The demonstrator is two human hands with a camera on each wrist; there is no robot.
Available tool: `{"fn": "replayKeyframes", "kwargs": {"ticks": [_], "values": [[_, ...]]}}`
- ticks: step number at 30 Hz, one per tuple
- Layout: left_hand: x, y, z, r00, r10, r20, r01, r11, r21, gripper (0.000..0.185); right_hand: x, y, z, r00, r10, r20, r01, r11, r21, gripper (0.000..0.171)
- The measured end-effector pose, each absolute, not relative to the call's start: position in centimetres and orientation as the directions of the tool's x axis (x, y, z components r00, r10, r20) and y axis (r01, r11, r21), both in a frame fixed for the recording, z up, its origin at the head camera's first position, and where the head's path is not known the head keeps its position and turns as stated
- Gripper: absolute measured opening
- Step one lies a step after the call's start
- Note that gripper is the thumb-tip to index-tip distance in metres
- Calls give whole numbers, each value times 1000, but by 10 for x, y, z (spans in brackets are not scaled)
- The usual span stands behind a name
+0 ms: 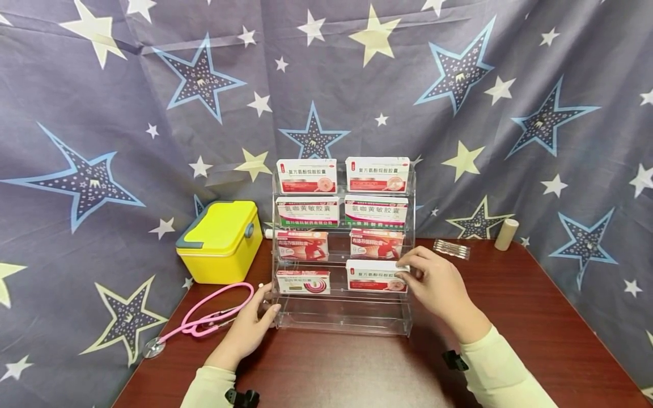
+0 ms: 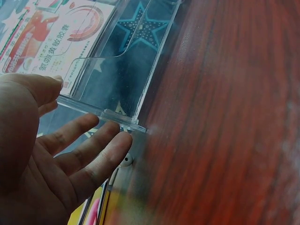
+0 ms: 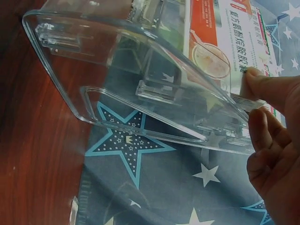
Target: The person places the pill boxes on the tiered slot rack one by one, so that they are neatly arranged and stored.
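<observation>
A clear acrylic tiered rack (image 1: 342, 320) stands on the dark wooden table (image 1: 535, 328) and holds several medicine boxes in two columns. My right hand (image 1: 406, 271) pinches the upper right corner of the white and red box (image 1: 372, 276) on the lowest filled tier, right column. The right wrist view shows the thumb and fingers of that hand (image 3: 253, 98) closed on the edge of this box (image 3: 220, 42), beside the rack's side wall (image 3: 140, 75). My left hand (image 1: 266, 303) lies with straight fingers against the rack's lower left edge. The left wrist view has its fingers (image 2: 93, 140) spread beneath the rack's clear lip (image 2: 117, 84).
A yellow case with a grey lid rim (image 1: 221, 241) sits left of the rack. A pink stethoscope (image 1: 214, 317) lies in front of the case. At the back right are a packet of swabs (image 1: 451, 248) and a tan bandage roll (image 1: 506, 234). Star-printed cloth hangs behind.
</observation>
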State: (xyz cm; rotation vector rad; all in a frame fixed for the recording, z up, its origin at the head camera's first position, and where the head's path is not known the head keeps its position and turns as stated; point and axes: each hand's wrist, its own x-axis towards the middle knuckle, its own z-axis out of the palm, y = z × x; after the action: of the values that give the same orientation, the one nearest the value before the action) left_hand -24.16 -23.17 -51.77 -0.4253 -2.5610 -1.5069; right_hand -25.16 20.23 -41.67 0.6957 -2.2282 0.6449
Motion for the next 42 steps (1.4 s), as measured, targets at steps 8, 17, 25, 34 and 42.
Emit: {"fn": "replayKeyframes", "kwargs": {"ticks": [8,17,25,34,42], "values": [[-242,-233,-520,-942,179,283,334,450,828,53,-255,200,-422,-626,-309,717,-614,761,-208,22],[-243,-232,-519,-951,174,255,306,436,846,52,-251,200,-420,-677,-345,650,-585,788,-191,18],[-243,-233,-520,-949,182,256,312,443,841,53,-249,199,-418,-686,-360,633,-564,812,-149,15],[-243,-233,-519,-948,183,261,317,437,842,53,-245,197,-413,-678,-370,635,-561,819,-122,14],[-243,-232,-519,-946,186,267,322,432,842,52,-244,197,-413,-663,-379,645,-562,822,-95,14]]}}
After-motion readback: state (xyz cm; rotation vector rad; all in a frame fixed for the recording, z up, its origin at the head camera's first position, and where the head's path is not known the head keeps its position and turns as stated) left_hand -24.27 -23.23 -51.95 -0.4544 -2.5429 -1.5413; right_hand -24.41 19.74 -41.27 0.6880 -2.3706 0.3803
